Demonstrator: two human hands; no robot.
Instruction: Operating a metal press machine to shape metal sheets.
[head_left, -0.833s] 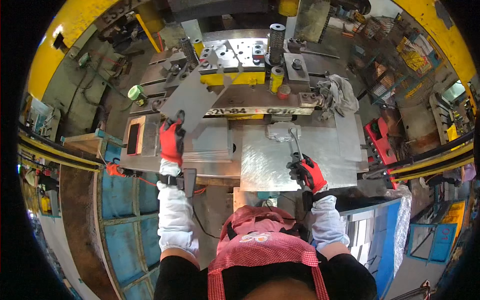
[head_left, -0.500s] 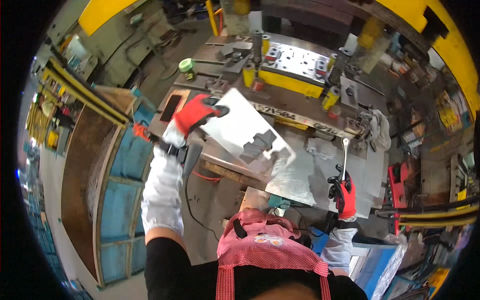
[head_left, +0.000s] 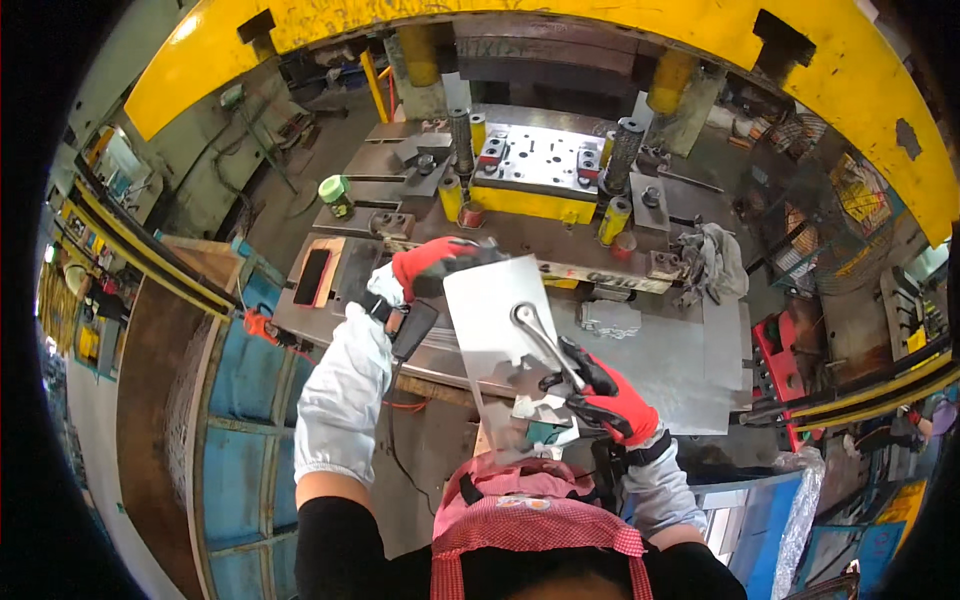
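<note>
My left hand (head_left: 440, 264), in a red and black glove, grips the upper edge of a shiny rectangular metal sheet (head_left: 488, 305). The sheet hangs tilted in front of me, and its face mirrors parts of the surroundings. My right hand (head_left: 612, 398), gloved alike, is closed around the handle of a steel wrench (head_left: 552, 348) with a round head. That head lies over the sheet's face in this view; whether it touches the metal I cannot tell. Behind them a flat metal plate (head_left: 660, 355) covers the right part of the bench.
A die block (head_left: 535, 160) with posts and springs sits on the press bed. Nearby are a green-lidded jar (head_left: 336, 196), a phone (head_left: 312, 277) and a grey rag (head_left: 715, 262). A blue-sided bin (head_left: 232, 415) stands left; a yellow press frame (head_left: 600, 18) arches overhead.
My right hand has brought the wrench left and inward, over the sheet. My left hand has moved right and slightly down, and the sheet now hangs more upright and nearer my body.
</note>
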